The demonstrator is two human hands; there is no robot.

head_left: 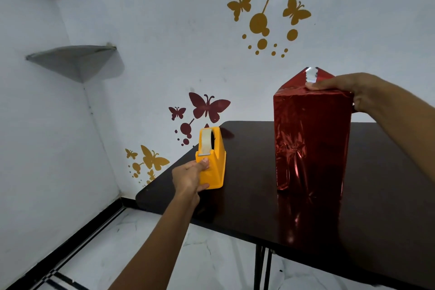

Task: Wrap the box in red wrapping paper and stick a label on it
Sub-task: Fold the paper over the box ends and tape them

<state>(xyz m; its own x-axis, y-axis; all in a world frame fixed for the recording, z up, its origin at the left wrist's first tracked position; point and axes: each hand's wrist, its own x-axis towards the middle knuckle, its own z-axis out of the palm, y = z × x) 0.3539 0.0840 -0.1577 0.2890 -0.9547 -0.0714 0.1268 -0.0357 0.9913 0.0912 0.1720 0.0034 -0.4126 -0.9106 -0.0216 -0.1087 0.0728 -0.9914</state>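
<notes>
1. A tall box wrapped in shiny red foil paper [310, 139] stands upright on the dark glossy surface [259, 195], toward 3 o'clock in the view.
2. At the box's top a triangular red paper flap [294, 81] stands up, pointing to 12 o'clock, with a jagged strip of clear tape [312, 75] at its tip.
3. The right hand [341, 92] reaches in from 3 o'clock and grips the box's top edge. Its thumb presses the front just below the tape, and its other fingers curl over the side at 3 o'clock.
4. A yellow plastic tape dispenser [211, 155] sits near the surface's edge, at 9 o'clock of the box and well apart from it, with a tape roll in its slot.
5. The left hand [190, 176] holds the dispenser's near end, one finger on top and the thumb low on its side.
</notes>
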